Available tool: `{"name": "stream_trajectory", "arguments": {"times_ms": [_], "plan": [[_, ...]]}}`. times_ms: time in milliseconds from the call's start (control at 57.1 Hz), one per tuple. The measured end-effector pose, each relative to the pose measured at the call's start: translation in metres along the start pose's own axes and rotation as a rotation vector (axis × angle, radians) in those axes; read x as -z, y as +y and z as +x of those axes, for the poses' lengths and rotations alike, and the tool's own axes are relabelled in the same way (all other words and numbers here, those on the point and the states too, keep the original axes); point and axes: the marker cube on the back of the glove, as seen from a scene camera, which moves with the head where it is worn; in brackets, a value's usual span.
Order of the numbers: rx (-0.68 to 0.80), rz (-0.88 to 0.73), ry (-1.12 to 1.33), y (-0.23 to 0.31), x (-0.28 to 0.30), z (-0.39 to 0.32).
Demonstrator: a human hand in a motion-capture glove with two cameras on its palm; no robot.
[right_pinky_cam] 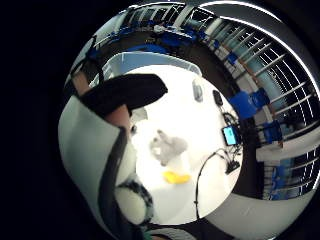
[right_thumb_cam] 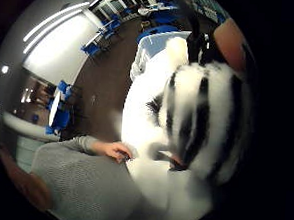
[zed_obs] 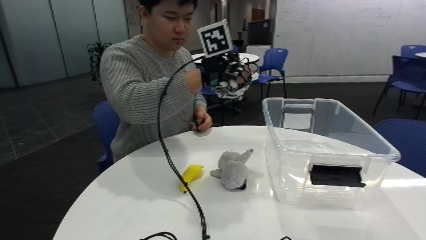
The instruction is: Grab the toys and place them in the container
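1. Centrally, a person in a grey ribbed sweater sits behind a round white worktop [zed_obs: 133, 200]; the black-gloved right hand [zed_obs: 229, 75] is raised well above the worktop, at chest height.
2. Its fingers are curled round a black-and-white striped plush toy [zed_obs: 236, 80]; in the thumb-side palm view the same striped plush [right_thumb_cam: 206, 123] fills much of the frame, close against the palm.
3. A grey plush toy with a pale underside [zed_obs: 233, 169] lies on the worktop, near the front wall of the container but apart from it; it also shows in the little-finger-side palm view [right_pinky_cam: 167, 146].
4. A yellow banana-shaped soft toy [zed_obs: 192, 176] lies on the worktop just beside the grey plush, on the side away from the container; seen again from the palm [right_pinky_cam: 176, 177].
5. A clear plastic rectangular container [zed_obs: 333, 120] stands upright on the worktop, to the side of both lying toys; a black label sits on its near wall, and none of the toys is inside it.
6. The bare left hand [zed_obs: 202, 123] rests at the far edge of the worktop, its fingers closed on a small pale object that cannot be identified; visible also from the thumb side [right_thumb_cam: 114, 150].
7. A black cable [zed_obs: 174, 170] hangs from the raised hand and crosses the worktop beside the yellow toy.
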Motion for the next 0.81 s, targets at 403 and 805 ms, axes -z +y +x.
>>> {"name": "stream_trajectory", "arguments": {"times_ms": [403, 805], "plan": [[-0.153, -0.068, 0.125, -0.191, -0.09, -0.027], [-0.124, -0.141, -0.087, -0.238, -0.165, -0.045]]}}
